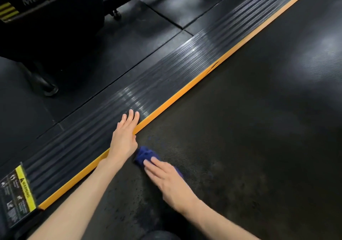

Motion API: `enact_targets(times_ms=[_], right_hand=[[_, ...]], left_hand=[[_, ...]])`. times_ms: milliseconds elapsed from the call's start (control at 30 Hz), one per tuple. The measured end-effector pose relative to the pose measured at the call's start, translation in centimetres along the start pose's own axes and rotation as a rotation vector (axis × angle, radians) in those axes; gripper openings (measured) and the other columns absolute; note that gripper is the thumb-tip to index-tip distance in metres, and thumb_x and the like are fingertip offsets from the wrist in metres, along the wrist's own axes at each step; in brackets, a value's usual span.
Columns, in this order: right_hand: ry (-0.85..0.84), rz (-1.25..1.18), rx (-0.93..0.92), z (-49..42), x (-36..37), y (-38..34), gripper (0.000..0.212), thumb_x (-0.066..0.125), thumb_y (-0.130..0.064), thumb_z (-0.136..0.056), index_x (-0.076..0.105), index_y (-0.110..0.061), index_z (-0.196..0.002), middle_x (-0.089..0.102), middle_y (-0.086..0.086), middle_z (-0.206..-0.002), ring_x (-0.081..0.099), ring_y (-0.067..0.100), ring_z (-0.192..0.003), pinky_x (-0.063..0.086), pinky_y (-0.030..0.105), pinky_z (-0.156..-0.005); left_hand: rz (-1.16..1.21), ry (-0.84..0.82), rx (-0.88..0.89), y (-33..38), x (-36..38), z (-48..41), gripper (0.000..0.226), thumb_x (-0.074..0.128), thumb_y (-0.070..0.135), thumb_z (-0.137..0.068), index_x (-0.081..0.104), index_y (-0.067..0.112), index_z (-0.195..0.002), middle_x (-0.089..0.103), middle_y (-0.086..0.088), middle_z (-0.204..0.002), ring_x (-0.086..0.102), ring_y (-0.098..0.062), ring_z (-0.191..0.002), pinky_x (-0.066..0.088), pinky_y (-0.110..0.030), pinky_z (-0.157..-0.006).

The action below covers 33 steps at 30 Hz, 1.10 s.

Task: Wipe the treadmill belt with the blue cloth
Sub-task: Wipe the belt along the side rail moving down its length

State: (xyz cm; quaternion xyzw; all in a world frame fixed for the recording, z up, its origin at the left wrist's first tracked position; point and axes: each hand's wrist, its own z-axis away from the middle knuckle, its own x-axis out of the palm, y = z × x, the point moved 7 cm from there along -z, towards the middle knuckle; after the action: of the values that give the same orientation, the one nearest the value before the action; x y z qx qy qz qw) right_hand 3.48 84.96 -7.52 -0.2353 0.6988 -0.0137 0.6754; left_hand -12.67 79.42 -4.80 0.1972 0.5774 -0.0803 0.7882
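The black textured treadmill belt (249, 128) fills the right and lower part of the view. A crumpled blue cloth (145, 155) lies on the belt near its left edge. My right hand (166, 180) presses flat on the cloth, covering its near part, fingers pointing up and left. My left hand (125, 137) rests flat with fingers together on the ribbed side rail (103, 121), its palm over the orange edge strip (185, 89) beside the belt. It holds nothing.
A yellow and black warning label (16, 189) sits on the rail at lower left. Beyond the rail lies dark rubber floor matting (129, 41). Another black machine (48, 26) with a foot stands at upper left.
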Motion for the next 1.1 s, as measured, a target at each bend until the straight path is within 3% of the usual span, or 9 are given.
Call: enact_targets(times_ms=[133,300,400,567,667,767,867,1000,1100], right_hand=[[-0.023,0.044,-0.089,1.3,-1.0,5.3,0.051,0.033,-0.013,-0.083,0.057,-0.006,-0.128,0.047,0.007,-0.141,0.041,0.029,-0.132,0.027,0.035,-0.109],[0.280,-0.001,0.664,6.1,-8.1,21.0,0.068,0.054,0.020,-0.060,0.053,0.006,-0.127,0.046,0.021,-0.138,0.043,0.041,-0.127,0.024,0.034,-0.110],[0.433,-0.088,0.953,4.8,-8.3,21.1,0.065,0.048,0.016,-0.066,0.047,0.008,-0.131,0.042,0.024,-0.140,0.039,0.041,-0.131,0.019,0.030,-0.112],[0.115,-0.079,0.061,-2.8,-0.1,0.7,0.062,0.062,-0.001,-0.060,0.060,-0.004,-0.122,0.055,0.011,-0.133,0.051,0.030,-0.124,0.045,0.036,-0.099],[-0.086,-0.024,-0.258,-2.6,1.3,-0.7,0.048,0.031,-0.017,-0.086,0.060,-0.010,-0.124,0.053,0.003,-0.136,0.049,0.022,-0.127,0.045,0.035,-0.099],[0.084,0.051,-0.081,-3.1,-2.8,9.6,0.036,0.039,-0.009,-0.093,0.062,-0.002,-0.119,0.057,0.014,-0.131,0.053,0.030,-0.121,0.040,0.042,-0.105],[0.183,0.054,0.399,-1.5,-7.3,22.2,0.071,0.062,0.017,-0.055,0.057,0.002,-0.124,0.052,0.021,-0.133,0.049,0.042,-0.122,0.036,0.048,-0.104],[0.374,-0.059,0.871,-2.0,-9.0,24.8,0.065,0.054,0.016,-0.069,0.049,0.002,-0.132,0.038,0.016,-0.145,0.032,0.033,-0.137,0.021,0.032,-0.113],[0.320,-0.134,0.629,-5.8,-6.2,16.8,0.056,0.047,0.014,-0.065,0.059,0.003,-0.118,0.057,0.021,-0.124,0.054,0.040,-0.116,0.034,0.037,-0.108]], left_hand=[[0.003,-0.037,0.016,-0.3,0.0,-0.1,0.078,0.054,0.004,-0.090,0.008,0.023,-0.150,0.001,0.003,-0.157,0.004,-0.021,-0.145,0.025,-0.046,-0.110],[0.048,-0.102,0.008,-0.7,0.0,-0.5,0.079,0.056,0.006,-0.090,0.009,0.026,-0.149,0.000,0.006,-0.157,0.003,-0.021,-0.144,0.020,-0.051,-0.111],[0.041,-0.092,-0.010,-0.5,0.0,-0.4,0.074,0.053,0.011,-0.092,0.008,0.026,-0.149,-0.002,0.006,-0.157,0.002,-0.021,-0.144,0.021,-0.051,-0.111],[0.037,-0.065,0.006,-0.5,-0.1,-0.6,0.068,0.046,0.008,-0.094,0.011,0.026,-0.149,0.001,0.006,-0.157,0.005,-0.021,-0.144,0.026,-0.048,-0.109],[0.067,-0.083,0.021,-0.8,-0.1,-0.7,0.068,0.047,0.005,-0.094,0.014,0.026,-0.149,0.003,0.006,-0.157,0.007,-0.021,-0.144,0.024,-0.048,-0.110],[0.079,-0.100,0.034,-1.2,-0.1,-1.0,0.067,0.048,0.006,-0.094,0.014,0.026,-0.148,0.005,0.005,-0.157,0.007,-0.022,-0.144,0.023,-0.049,-0.113],[0.067,-0.104,0.023,-0.9,-0.2,-1.0,0.068,0.047,0.004,-0.094,0.013,0.026,-0.149,0.004,0.005,-0.157,0.006,-0.023,-0.144,0.025,-0.047,-0.113],[0.066,-0.053,-0.014,-0.4,-0.3,-0.8,0.069,0.045,0.001,-0.093,0.012,0.025,-0.149,0.002,0.006,-0.157,0.006,-0.021,-0.144,0.029,-0.041,-0.110],[0.077,-0.017,-0.031,-0.3,-0.4,-0.8,0.069,0.046,0.000,-0.092,0.014,0.025,-0.148,0.004,0.006,-0.157,0.008,-0.020,-0.144,0.030,-0.039,-0.110]])
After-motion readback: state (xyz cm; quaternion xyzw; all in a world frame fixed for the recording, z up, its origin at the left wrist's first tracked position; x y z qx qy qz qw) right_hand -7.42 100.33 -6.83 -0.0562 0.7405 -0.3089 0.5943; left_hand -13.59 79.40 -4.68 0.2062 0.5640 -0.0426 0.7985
